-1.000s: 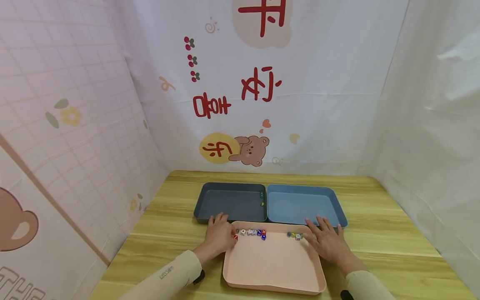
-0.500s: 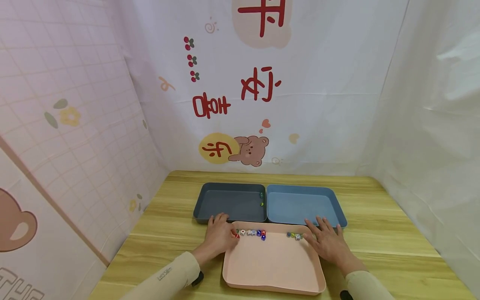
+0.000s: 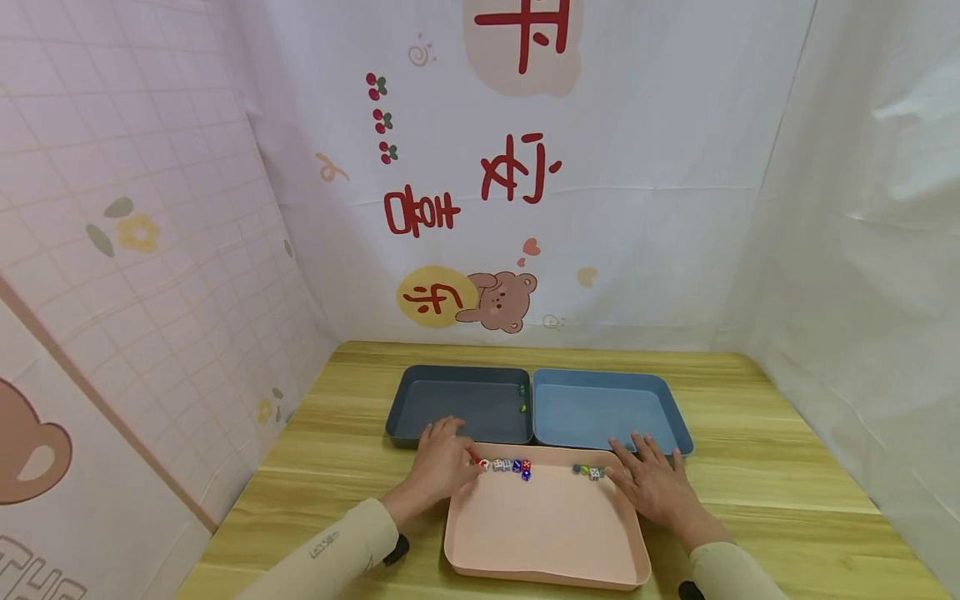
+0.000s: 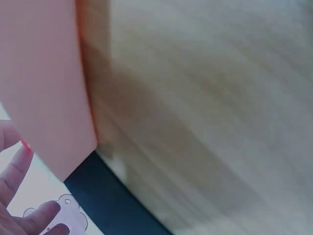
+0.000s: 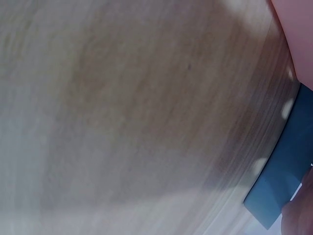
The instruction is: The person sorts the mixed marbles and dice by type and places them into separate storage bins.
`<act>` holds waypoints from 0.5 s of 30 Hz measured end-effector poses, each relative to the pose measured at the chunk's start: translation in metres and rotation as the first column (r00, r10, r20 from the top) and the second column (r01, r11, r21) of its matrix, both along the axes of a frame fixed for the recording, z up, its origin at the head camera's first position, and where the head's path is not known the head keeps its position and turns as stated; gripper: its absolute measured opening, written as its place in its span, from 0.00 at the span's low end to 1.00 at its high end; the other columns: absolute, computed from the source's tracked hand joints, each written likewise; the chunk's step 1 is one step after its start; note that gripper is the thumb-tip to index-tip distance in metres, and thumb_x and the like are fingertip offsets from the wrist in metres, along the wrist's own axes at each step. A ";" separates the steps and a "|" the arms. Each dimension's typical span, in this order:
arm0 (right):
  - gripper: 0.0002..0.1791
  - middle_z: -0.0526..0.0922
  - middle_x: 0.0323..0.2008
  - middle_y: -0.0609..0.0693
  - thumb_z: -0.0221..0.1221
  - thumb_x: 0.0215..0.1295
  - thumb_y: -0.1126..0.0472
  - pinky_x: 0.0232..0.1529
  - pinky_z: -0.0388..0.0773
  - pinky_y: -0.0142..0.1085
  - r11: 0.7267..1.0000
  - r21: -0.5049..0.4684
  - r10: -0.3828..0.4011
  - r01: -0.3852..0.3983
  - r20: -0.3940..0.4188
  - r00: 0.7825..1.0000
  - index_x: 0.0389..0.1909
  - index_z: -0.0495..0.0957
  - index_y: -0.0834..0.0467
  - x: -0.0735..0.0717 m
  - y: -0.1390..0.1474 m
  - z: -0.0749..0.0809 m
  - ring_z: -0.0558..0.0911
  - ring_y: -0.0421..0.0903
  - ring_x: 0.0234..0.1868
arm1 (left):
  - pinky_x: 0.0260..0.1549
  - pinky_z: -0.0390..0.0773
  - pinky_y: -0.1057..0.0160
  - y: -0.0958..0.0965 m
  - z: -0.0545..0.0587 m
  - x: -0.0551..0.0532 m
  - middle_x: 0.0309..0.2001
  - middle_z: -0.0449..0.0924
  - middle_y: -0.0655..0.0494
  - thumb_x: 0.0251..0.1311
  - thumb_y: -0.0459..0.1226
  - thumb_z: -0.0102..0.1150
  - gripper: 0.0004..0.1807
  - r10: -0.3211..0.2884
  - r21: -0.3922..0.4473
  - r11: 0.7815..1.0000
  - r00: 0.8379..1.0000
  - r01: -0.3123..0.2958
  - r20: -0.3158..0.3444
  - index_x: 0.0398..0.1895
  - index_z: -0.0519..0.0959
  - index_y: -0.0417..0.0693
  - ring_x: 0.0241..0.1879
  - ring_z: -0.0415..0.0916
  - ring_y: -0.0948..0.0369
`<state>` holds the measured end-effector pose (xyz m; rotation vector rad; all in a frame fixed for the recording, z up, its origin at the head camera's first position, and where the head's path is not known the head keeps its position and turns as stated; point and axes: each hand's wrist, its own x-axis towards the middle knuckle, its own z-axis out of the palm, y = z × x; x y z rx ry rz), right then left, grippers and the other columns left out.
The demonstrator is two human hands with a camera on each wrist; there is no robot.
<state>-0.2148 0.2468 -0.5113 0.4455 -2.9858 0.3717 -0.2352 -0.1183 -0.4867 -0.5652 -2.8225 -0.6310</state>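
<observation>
My left hand point(image 3: 442, 461) is over the back left corner of the pink tray point(image 3: 547, 533), pinching a red die point(image 4: 25, 143) between thumb and finger in the left wrist view. Just right of its fingertips stand a white die point(image 3: 485, 465) and several more white, blue and red dice point(image 3: 517, 467) along the tray's back wall. On the other side, my right hand point(image 3: 654, 483) rests at the back right corner, fingers spread. Its thumb is near a white die point(image 3: 595, 474) and several small green, yellow and dark marbles point(image 3: 585, 470).
Behind the pink tray stand a dark slate tray point(image 3: 397, 408) on the left and a blue tray point(image 3: 675, 408) on the right, side by side. A few green marbles point(image 3: 522, 390) lie at the slate tray's right side. All stand on a wooden table point(image 3: 780, 483).
My left hand has taken hold of the red die and raised it slightly, moving up and to the right toward the back wall. The right hand stays in place.
</observation>
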 end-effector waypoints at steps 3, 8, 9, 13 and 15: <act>0.33 0.63 0.70 0.68 0.49 0.74 0.39 0.61 0.49 0.75 1.000 0.004 0.002 -0.002 -0.005 1.000 0.72 0.68 0.53 -0.001 0.000 -0.001 0.58 0.70 0.71 | 0.62 0.56 0.30 -0.001 0.005 -0.001 0.58 0.75 0.41 0.52 0.39 0.72 0.05 -0.019 0.016 1.000 1.000 0.020 -0.022 0.23 0.86 0.54 0.63 0.66 0.42; 0.33 0.63 0.70 0.68 0.49 0.74 0.39 0.61 0.48 0.75 1.000 -0.005 0.003 -0.003 -0.008 1.000 0.72 0.68 0.54 -0.001 0.000 -0.001 0.58 0.71 0.71 | 0.62 0.56 0.30 -0.005 0.007 0.000 0.59 0.74 0.40 0.52 0.37 0.71 0.02 -0.028 -0.012 1.000 1.000 0.027 -0.009 0.25 0.87 0.53 0.64 0.65 0.41; 0.33 0.63 0.70 0.68 0.49 0.74 0.39 0.61 0.48 0.76 1.000 -0.008 0.003 -0.003 -0.007 1.000 0.72 0.68 0.54 -0.002 0.000 -0.001 0.58 0.71 0.71 | 0.62 0.56 0.30 -0.006 0.006 0.000 0.60 0.74 0.40 0.52 0.37 0.71 0.01 -0.027 -0.031 0.999 1.000 0.027 0.000 0.27 0.87 0.52 0.65 0.64 0.40; 0.33 0.62 0.70 0.68 0.50 0.74 0.39 0.61 0.46 0.76 1.000 -0.021 0.001 -0.001 -0.004 1.000 0.71 0.68 0.54 -0.002 0.001 -0.002 0.57 0.71 0.71 | 0.62 0.55 0.30 -0.008 0.003 0.001 0.62 0.72 0.39 0.50 0.39 0.73 0.06 -0.016 -0.122 0.992 0.999 0.021 0.038 0.32 0.89 0.51 0.67 0.60 0.39; 0.33 0.62 0.70 0.69 0.50 0.73 0.39 0.61 0.47 0.76 1.000 -0.021 0.003 -0.004 -0.011 1.000 0.71 0.68 0.55 -0.002 0.000 -0.002 0.57 0.71 0.71 | 0.63 0.55 0.30 -0.008 0.002 0.001 0.63 0.72 0.39 0.49 0.41 0.75 0.07 -0.008 -0.171 0.985 0.999 0.016 0.046 0.32 0.89 0.53 0.68 0.59 0.39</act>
